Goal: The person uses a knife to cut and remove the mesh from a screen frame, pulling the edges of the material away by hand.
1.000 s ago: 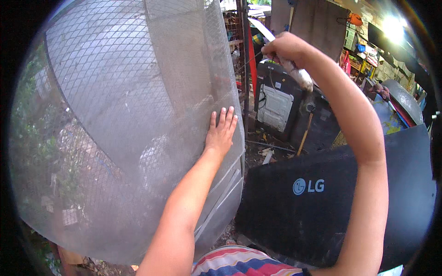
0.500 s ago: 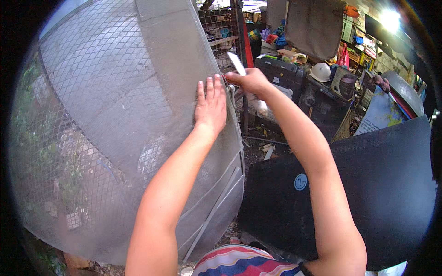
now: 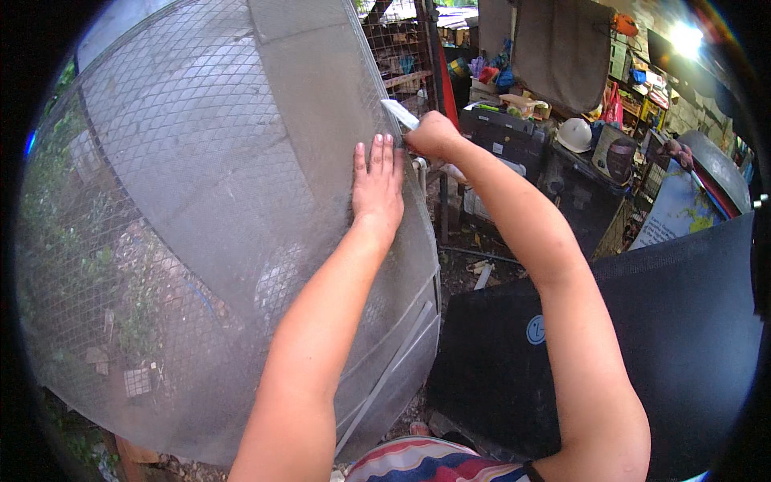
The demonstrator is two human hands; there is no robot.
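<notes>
A large grey see-through sheet [image 3: 217, 185], with wire mesh showing at it, fills the left half of the head view. My left hand [image 3: 377, 189] lies flat on it near its right edge, fingers stretched upward. Just beyond that edge, my right hand [image 3: 434, 136] is closed around a white, flat strip-shaped piece [image 3: 400, 113]. The strip slants up and left from the fist, its free end over the sheet's edge. Whether it touches the sheet I cannot tell, and its gripped end is hidden in my fingers.
A big black panel [image 3: 642, 353] leans at the lower right, beneath my right forearm. Behind it are a black case [image 3: 498, 132], a white hard hat [image 3: 574, 135], a metal basin [image 3: 715, 165] and piled clutter. A bright lamp [image 3: 686, 40] shines at the upper right.
My right hand has turned, so the strip now tilts further left over the sheet's edge. My left hand remains flat on the sheet. The whole view has shifted slightly.
</notes>
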